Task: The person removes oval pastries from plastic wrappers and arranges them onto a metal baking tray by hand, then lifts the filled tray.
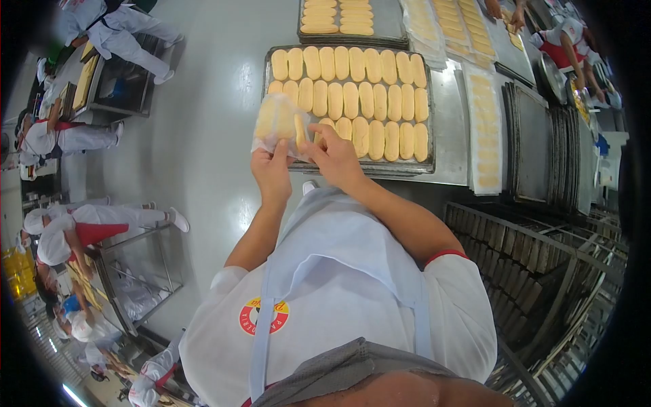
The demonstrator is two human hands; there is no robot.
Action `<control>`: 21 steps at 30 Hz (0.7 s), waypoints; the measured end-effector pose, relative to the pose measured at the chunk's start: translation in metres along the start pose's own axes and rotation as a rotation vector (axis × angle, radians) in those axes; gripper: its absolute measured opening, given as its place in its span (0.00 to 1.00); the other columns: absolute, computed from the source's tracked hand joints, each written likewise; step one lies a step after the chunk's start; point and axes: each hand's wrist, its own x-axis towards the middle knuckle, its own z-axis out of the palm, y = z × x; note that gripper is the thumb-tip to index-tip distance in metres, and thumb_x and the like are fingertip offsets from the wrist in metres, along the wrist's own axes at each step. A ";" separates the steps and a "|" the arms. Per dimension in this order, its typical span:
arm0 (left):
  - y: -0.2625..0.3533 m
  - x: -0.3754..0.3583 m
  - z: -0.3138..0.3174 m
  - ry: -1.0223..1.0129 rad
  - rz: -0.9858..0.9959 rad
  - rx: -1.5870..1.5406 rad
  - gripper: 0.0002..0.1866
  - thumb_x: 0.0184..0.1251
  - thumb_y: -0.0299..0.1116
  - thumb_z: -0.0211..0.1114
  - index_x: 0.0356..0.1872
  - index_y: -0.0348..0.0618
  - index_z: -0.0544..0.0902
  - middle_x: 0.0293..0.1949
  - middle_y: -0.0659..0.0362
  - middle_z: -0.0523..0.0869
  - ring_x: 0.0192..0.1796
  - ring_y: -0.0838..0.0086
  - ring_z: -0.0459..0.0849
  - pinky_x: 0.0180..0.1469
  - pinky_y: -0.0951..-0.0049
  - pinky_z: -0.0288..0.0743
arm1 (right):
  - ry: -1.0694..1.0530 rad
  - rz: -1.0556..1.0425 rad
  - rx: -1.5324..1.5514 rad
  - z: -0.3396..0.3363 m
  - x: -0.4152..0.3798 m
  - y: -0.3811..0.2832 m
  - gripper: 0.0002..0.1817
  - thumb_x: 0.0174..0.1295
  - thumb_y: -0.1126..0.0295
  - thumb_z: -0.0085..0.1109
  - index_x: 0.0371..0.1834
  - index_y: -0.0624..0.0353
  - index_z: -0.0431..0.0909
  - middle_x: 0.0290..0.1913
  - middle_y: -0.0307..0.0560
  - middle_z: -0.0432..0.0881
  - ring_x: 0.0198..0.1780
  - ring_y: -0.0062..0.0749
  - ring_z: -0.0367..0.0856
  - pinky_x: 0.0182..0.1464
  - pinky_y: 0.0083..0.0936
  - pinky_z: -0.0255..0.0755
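Note:
My left hand (272,173) is closed around the lower part of a clear plastic bag (266,112), with pale yellow sponge fingers inside it. At the bag's right side, a single sponge finger (300,127) stands upright between the thumb and fingers of my right hand (337,159). Both hands are over the near left corner of a dark metal baking tray (432,146). Rows of golden sponge fingers (342,62) lie on that tray, and the bag and hands cover part of the nearest rows.
Another tray of sponge fingers (339,17) lies beyond. To the right are a paper-lined strip with pale pieces (484,129), stacked dark trays (532,142) and a metal rack (522,251). Co-workers (88,234) stand at tables on the left; another person (566,44) is at the far right.

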 end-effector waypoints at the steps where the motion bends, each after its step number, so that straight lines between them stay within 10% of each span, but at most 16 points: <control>1: -0.001 -0.002 0.002 0.007 0.002 0.008 0.09 0.82 0.28 0.65 0.53 0.32 0.86 0.45 0.57 0.92 0.41 0.78 0.89 0.44 0.74 0.85 | -0.012 0.014 -0.034 -0.004 -0.003 -0.011 0.35 0.67 0.60 0.76 0.74 0.61 0.76 0.35 0.47 0.89 0.34 0.26 0.86 0.38 0.30 0.80; 9: -0.014 -0.008 -0.002 -0.039 -0.005 0.038 0.10 0.82 0.26 0.64 0.57 0.35 0.85 0.47 0.60 0.91 0.42 0.79 0.87 0.42 0.74 0.81 | 0.319 -0.508 -0.298 0.003 0.001 0.005 0.27 0.67 0.62 0.73 0.66 0.61 0.81 0.38 0.51 0.90 0.36 0.42 0.89 0.43 0.36 0.83; 21: 0.003 0.013 -0.034 0.171 0.056 0.077 0.13 0.79 0.24 0.63 0.61 0.37 0.83 0.52 0.59 0.89 0.49 0.78 0.87 0.50 0.73 0.81 | 0.153 -0.186 -0.120 -0.023 0.003 0.006 0.15 0.69 0.67 0.65 0.54 0.61 0.88 0.39 0.56 0.91 0.40 0.44 0.91 0.45 0.37 0.82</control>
